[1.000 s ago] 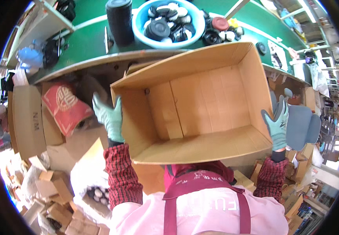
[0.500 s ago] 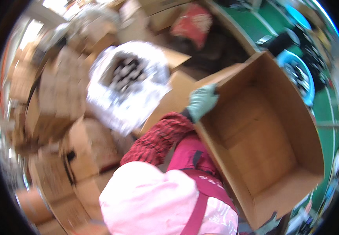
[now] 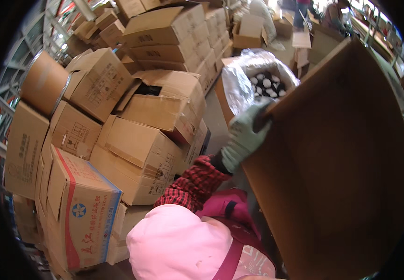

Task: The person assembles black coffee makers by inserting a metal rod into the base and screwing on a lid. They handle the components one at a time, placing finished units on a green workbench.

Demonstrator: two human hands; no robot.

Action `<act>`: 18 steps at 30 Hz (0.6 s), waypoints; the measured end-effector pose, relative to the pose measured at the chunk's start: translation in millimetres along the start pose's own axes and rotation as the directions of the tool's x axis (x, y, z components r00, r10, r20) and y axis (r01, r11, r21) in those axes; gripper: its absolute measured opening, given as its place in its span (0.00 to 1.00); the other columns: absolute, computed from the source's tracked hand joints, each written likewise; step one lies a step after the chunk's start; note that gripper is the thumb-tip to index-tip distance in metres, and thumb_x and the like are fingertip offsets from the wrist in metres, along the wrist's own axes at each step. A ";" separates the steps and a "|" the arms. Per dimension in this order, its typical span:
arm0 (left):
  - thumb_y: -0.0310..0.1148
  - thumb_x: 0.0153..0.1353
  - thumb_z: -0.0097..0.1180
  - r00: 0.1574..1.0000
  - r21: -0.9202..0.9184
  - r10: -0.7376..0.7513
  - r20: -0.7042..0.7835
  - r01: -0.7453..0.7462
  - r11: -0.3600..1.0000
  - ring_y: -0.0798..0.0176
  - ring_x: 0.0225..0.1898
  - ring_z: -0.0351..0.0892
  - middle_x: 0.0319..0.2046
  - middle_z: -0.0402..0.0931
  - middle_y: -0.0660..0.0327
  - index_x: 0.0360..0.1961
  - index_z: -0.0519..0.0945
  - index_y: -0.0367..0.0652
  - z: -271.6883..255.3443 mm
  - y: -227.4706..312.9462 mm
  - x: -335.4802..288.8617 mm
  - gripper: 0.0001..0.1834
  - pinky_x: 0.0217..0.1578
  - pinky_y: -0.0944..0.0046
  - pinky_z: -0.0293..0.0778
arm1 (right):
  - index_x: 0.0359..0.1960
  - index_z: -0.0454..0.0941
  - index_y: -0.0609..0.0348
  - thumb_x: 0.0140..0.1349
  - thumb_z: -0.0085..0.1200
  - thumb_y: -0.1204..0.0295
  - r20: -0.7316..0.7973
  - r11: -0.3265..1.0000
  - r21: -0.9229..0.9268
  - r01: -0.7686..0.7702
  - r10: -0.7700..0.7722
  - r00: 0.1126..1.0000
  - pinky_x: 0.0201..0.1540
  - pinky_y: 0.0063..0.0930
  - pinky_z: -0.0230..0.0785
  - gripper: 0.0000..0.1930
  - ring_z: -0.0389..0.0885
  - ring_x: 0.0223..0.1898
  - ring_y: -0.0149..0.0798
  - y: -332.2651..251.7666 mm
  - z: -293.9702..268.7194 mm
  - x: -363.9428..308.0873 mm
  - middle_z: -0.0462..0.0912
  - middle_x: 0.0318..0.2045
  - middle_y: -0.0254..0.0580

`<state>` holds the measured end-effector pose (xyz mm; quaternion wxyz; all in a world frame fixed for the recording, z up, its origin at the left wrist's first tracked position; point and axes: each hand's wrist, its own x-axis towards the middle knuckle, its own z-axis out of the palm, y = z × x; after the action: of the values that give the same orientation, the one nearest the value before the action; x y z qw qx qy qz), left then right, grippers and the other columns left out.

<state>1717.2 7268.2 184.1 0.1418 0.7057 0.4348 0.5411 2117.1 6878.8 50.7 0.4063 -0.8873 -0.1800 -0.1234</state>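
Note:
A large brown cardboard box point(image 3: 337, 168) fills the right side, tilted so that its open mouth faces me. Its inside is in shadow and holds nothing that I can see. My left hand point(image 3: 245, 135), in a pale green glove, is closed over the box's near left edge. A red-and-black checked sleeve covers that arm. Just beyond the hand stands another carton lined with a clear plastic bag point(image 3: 239, 84), which holds many small black and white round pieces point(image 3: 268, 85). My right hand is out of sight.
Stacked cartons point(image 3: 139, 158) crowd the left, one point(image 3: 90, 210) with red and blue edging. A brown drum point(image 3: 45, 83) lies among them. More stacked cartons point(image 3: 164, 37) rise at the back. Another person point(image 3: 335, 15) is at the far right, near an open carton point(image 3: 250, 31).
The view has swung to the left, bringing the carton stacks closer into view. The held box has turned and darkened inside. My right hand, at the box's lower edge before, has gone from view.

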 end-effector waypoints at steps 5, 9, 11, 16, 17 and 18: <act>0.16 0.63 0.56 0.804 0.085 0.381 -0.457 -0.386 0.918 0.56 0.67 0.67 0.67 0.65 0.51 0.70 0.62 0.34 -151.0 -18.6 64.5 0.34 0.67 0.55 0.63 | 0.63 0.75 0.66 0.71 0.52 0.58 0.097 0.926 0.323 0.198 -0.240 0.966 0.61 0.42 0.73 0.27 0.80 0.55 0.49 -83.4 90.3 7.2 0.79 0.59 0.51; 0.25 0.60 0.65 0.675 0.200 0.297 -0.676 -0.220 0.955 0.49 0.73 0.57 0.74 0.52 0.47 0.75 0.50 0.32 -202.1 -59.7 45.4 0.48 0.71 0.52 0.53 | 0.62 0.76 0.66 0.72 0.50 0.56 0.310 0.664 0.745 0.062 -0.427 0.850 0.60 0.41 0.74 0.27 0.80 0.55 0.48 -185.6 216.8 -5.9 0.79 0.60 0.51; 0.28 0.59 0.68 0.801 0.141 0.144 -0.581 -0.075 0.987 0.48 0.75 0.52 0.76 0.46 0.46 0.77 0.42 0.34 -199.0 -110.5 37.0 0.54 0.73 0.51 0.50 | 0.60 0.77 0.66 0.74 0.47 0.55 0.671 0.319 0.734 -0.599 -0.201 0.714 0.56 0.39 0.76 0.26 0.81 0.54 0.47 -321.0 244.0 -53.5 0.78 0.58 0.53; 0.25 0.59 0.69 0.928 -0.657 -0.352 -0.120 0.191 0.729 0.52 0.78 0.45 0.81 0.35 0.62 0.81 0.34 0.54 -203.1 -175.2 66.3 0.62 0.70 0.50 0.59 | 0.62 0.75 0.70 0.73 0.52 0.64 0.578 0.452 0.813 -0.366 -0.553 0.601 0.62 0.42 0.71 0.23 0.80 0.56 0.46 -447.6 345.2 -140.6 0.80 0.57 0.51; 0.26 0.59 0.70 0.919 -0.624 -0.389 -0.065 0.267 0.734 0.51 0.79 0.44 0.81 0.31 0.64 0.81 0.33 0.56 -224.4 -174.8 77.4 0.63 0.69 0.49 0.59 | 0.61 0.77 0.68 0.73 0.50 0.65 0.553 0.476 0.827 -0.300 -0.589 0.589 0.63 0.41 0.70 0.21 0.79 0.57 0.45 -468.7 365.0 -161.8 0.80 0.56 0.48; 0.28 0.58 0.71 0.924 -0.555 -0.367 -0.110 0.249 0.794 0.52 0.79 0.44 0.81 0.31 0.62 0.81 0.34 0.54 -237.7 -178.3 88.5 0.63 0.70 0.49 0.59 | 0.61 0.77 0.67 0.74 0.48 0.67 0.469 0.462 0.870 -0.174 -0.662 0.585 0.64 0.40 0.69 0.20 0.78 0.58 0.44 -490.5 374.5 -185.3 0.80 0.56 0.48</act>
<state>1427.5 7375.6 210.1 0.3706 0.4961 0.3901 0.6814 1770.9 7421.6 75.4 0.6411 -0.4813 -0.5128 0.3072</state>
